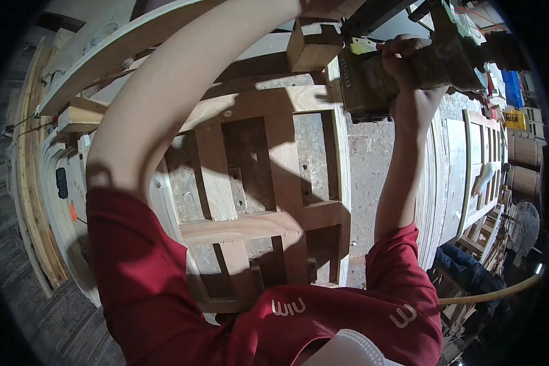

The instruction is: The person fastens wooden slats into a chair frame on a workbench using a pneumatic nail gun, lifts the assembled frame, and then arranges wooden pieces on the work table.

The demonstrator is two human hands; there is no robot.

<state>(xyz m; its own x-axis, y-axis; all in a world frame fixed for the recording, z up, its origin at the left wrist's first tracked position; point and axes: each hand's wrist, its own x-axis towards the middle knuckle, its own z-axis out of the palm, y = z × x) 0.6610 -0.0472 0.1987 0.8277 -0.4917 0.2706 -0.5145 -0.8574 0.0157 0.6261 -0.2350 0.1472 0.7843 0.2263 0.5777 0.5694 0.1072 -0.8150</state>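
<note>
The right hand [405,58], between one and two o'clock, is clenched around the handle of a dark green nail gun [367,85]. The left forearm [165,79] arches from ten o'clock towards twelve; its hand is out of view. A slatted wooden frame [259,226] lies at the centre on the tabletop [369,177]. A wood block [314,52] sits near twelve o'clock, beside the gun.

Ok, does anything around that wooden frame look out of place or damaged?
Small pale chips litter the worn surface right of the slatted frame, looking untidy; I see nothing clearly damaged.
</note>
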